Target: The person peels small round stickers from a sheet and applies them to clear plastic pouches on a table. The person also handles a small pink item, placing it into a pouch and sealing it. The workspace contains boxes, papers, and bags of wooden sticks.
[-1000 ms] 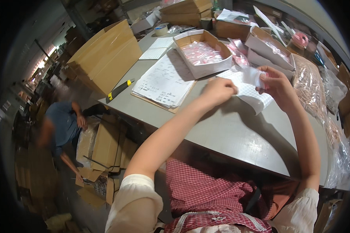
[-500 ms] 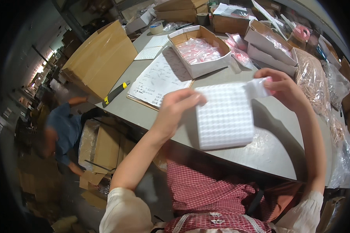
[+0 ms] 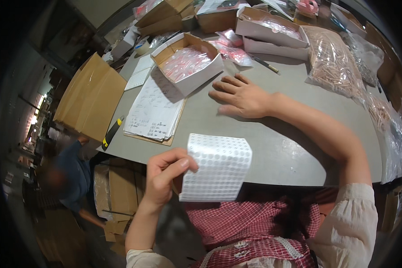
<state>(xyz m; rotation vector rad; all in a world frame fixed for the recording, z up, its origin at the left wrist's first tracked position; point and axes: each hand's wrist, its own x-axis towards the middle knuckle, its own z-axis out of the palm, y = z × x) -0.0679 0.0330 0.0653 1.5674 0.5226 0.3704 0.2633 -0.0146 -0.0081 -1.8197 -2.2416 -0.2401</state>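
My left hand [image 3: 167,175] pinches the left edge of a white sheet of small round stickers [image 3: 218,167], set out in rows. The sheet is held tilted at the table's front edge, above my lap. Palm down and fingers spread, my right hand [image 3: 242,96] is over the grey table [image 3: 272,147], with nothing visible in it. Just beyond its fingertips stands an open white carton [image 3: 201,73] filled with small clear packets [image 3: 185,62] that show pink and round white marks.
Papers on a clipboard [image 3: 154,107] and a yellow-black utility knife [image 3: 112,133] lie left, beside a large cardboard box [image 3: 91,96]. A pen [image 3: 265,64], stacked white boxes [image 3: 274,42] and a bag of wooden dowels [image 3: 332,62] stand at the back right. A co-worker [image 3: 71,174] bends over cartons at left.
My right hand has let go of the small clear-and-pink packet and moved left toward the carton. My left hand has drawn the sticker sheet nearer and to the left. The view has shifted.
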